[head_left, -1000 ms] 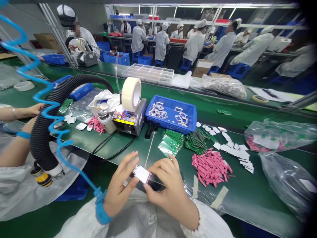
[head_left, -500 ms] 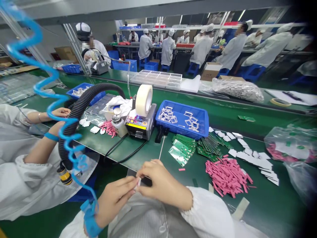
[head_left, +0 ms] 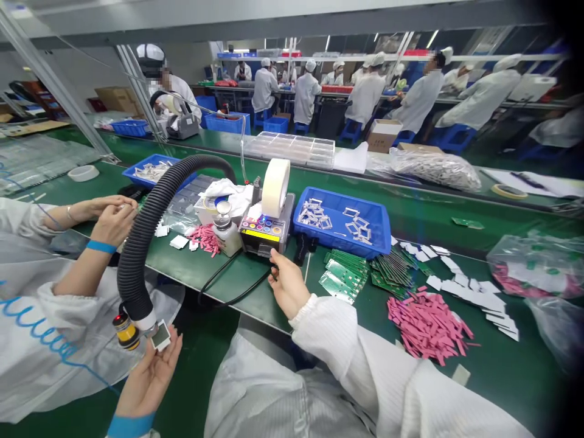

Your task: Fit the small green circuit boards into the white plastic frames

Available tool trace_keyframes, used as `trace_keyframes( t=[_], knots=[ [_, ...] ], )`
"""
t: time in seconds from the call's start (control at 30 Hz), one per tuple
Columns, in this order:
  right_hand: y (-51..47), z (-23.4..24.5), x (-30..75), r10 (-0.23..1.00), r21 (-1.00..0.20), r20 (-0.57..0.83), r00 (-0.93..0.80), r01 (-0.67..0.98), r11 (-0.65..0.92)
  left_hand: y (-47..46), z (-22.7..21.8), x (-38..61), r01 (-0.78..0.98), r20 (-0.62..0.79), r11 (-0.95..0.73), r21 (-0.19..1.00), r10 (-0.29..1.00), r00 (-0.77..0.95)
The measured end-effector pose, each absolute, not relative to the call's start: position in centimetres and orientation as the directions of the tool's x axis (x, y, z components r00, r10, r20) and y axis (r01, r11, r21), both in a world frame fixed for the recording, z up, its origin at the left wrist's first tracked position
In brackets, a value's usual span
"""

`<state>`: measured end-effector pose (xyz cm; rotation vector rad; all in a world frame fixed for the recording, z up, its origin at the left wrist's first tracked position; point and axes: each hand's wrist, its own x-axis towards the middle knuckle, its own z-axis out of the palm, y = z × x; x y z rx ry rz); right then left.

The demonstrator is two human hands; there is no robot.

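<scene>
- White-faced square part (head_left: 160, 336): sits at the fingertips of the left hand, at seven o'clock in the head view, tilted, just below the hose nozzle.
- Green workbench (head_left: 420, 234): runs across the view from nine to three o'clock and carries everything below.
- Black corrugated hose (head_left: 141, 255): arcs down to about eight o'clock and ends in a yellow nozzle (head_left: 125, 331), just beside the part.
- Blue plastic tray (head_left: 342, 213): stands at about one o'clock, holding metal frames (head_left: 314, 214).
- Tape dispenser (head_left: 262, 240): stands near the middle, with a cream tape roll (head_left: 276, 188) upright on top.
- Left hand (head_left: 148, 378): lies palm up, fingers cupped; whether they grip the part or only support it, I cannot tell.
- Right hand (head_left: 287, 285): is apart from the left, fingers loosely curled, empty, just beside the dispenser's front corner; contact cannot be told.
- Pink strips (head_left: 429, 328): lie in a loose pile at about four o'clock.
- Green circuit boards (head_left: 342, 278): lie in stacks between the dispenser and the pink strips.
- Co-worker's hands (head_left: 116, 213): are together at nine o'clock, separate from the person's own hands, one wrist wearing a blue band (head_left: 101, 246).
</scene>
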<state>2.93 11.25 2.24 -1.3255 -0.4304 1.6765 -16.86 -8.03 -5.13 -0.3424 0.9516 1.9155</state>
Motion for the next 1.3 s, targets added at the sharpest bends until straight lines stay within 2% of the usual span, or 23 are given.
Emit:
trace_keyframes(
  t=[0.23,0.3,0.37,0.4,0.47,0.57,0.7,0.83,1.0,1.3],
  knots=[
    [11.4,3.3,2.7,0.843,-0.764,-0.536,-0.033,-0.406,-0.502,-7.8,-6.0,-16.7,-0.820,-0.605,-0.335,0.464,0.556,-0.569],
    [9.8,4.4,4.0,0.869,-0.795,-0.482,-0.114,-0.360,-0.488,-7.0,-6.1,-14.4,-0.838,-0.602,-0.308,0.450,0.589,-0.540],
    [7.6,5.8,6.1,0.887,-0.834,-0.410,-0.211,-0.307,-0.458,-6.0,-5.2,-10.8,-0.890,-0.595,-0.184,0.416,0.686,-0.420],
    [6.4,6.4,7.2,0.902,-0.870,-0.350,-0.253,-0.270,-0.413,-5.4,-4.3,-8.8,-0.907,-0.565,-0.122,0.404,0.746,-0.352],
    [4.3,7.4,9.6,0.938,-0.961,-0.156,-0.310,-0.170,-0.216,-4.1,-2.0,-5.0,-0.936,-0.536,0.014,0.352,0.822,-0.190],
    [2.1,8.0,12.2,0.931,-0.994,0.111,-0.347,-0.044,0.102,-2.4,1.8,-0.8,-0.926,-0.424,0.127,0.355,0.905,-0.039],
    [0.8,8.0,13.6,0.914,-0.962,0.229,-0.335,0.066,0.266,-1.3,4.4,1.8,-0.888,-0.366,0.226,0.401,0.928,0.070],
    [0.8,8.0,14.0,0.912,-0.912,0.270,-0.310,0.221,0.345,-1.4,4.5,2.7,-0.864,-0.379,0.281,0.417,0.918,0.115],
    [1.5,7.7,14.3,0.928,-0.839,0.315,-0.200,0.398,0.371,-1.6,4.3,3.0,-0.855,-0.371,0.281,0.436,0.922,0.114],
    [2.2,7.4,14.4,0.951,-0.869,0.285,-0.119,0.386,0.309,-1.3,4.6,3.2,-0.863,-0.362,0.286,0.416,0.923,0.131]
  ],
)
